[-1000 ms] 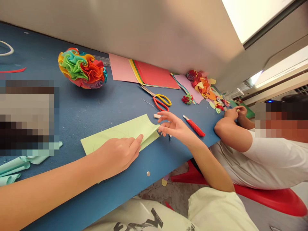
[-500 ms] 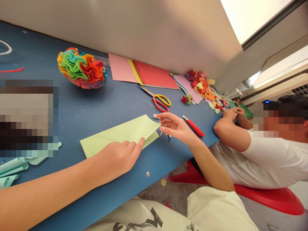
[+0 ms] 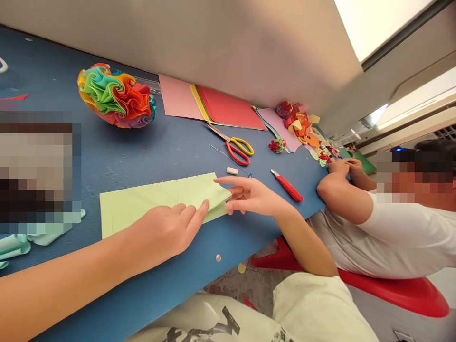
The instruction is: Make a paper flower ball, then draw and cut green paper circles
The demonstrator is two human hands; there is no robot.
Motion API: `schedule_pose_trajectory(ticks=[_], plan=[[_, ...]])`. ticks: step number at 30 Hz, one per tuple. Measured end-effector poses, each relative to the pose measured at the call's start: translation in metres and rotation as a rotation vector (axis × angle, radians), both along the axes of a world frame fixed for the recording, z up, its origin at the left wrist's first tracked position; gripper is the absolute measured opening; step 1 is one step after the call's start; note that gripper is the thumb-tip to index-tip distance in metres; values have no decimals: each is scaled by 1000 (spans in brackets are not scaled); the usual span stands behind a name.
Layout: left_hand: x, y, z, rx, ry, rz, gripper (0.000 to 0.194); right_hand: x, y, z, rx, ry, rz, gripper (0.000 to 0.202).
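A light green folded paper (image 3: 138, 202) with faint curved pencil lines lies on the blue table. My left hand (image 3: 174, 227) rests on its lower edge, index finger stretched out, pressing it down. At the paper's right end, where the layers gape, is my right hand (image 3: 249, 195). Its index finger reaches over the top layer and its thumb is apart near the lower corner; the other fingers are by the raised edge. Just behind this hand lies a small whitish eraser (image 3: 232, 171). A red-handled utility knife (image 3: 288, 187) is to its right.
Scissors (image 3: 239, 148) with red and yellow handles lie behind the paper. A multicoloured paper ball (image 3: 116, 97) stands at the back left, coloured sheets (image 3: 231, 109) along the wall. Paper scraps (image 3: 302, 128) are heaped farther right, near a co-worker's arm (image 3: 337, 187).
The green paper has turned slightly and shifted left. My right hand has moved left and opened wider, its index finger now over the paper. The eraser shows fully.
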State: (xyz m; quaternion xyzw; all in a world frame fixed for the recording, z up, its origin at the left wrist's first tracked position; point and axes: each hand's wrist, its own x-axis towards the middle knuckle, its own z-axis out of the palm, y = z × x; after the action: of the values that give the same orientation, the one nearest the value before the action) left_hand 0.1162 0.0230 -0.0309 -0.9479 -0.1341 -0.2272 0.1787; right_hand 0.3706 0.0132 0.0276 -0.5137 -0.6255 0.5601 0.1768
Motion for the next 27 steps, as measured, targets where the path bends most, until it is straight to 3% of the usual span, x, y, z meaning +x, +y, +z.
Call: schedule_pose_trajectory(ticks=[3,9,15,27], plan=[[1,2,0,-17,-55,8,40,-10,2,-6,-28,-31,-57,57],[-5,0,7,-101,-41,-51,24,-16,-1,-12,2,-125,-94,23],[-15,-8,2,-171,-52,-66,31,-18,-29,-18,364,-363,-137,13],[-14,-9,-1,-183,13,-130,35,-50,-82,-35,880,-940,-232,25]])
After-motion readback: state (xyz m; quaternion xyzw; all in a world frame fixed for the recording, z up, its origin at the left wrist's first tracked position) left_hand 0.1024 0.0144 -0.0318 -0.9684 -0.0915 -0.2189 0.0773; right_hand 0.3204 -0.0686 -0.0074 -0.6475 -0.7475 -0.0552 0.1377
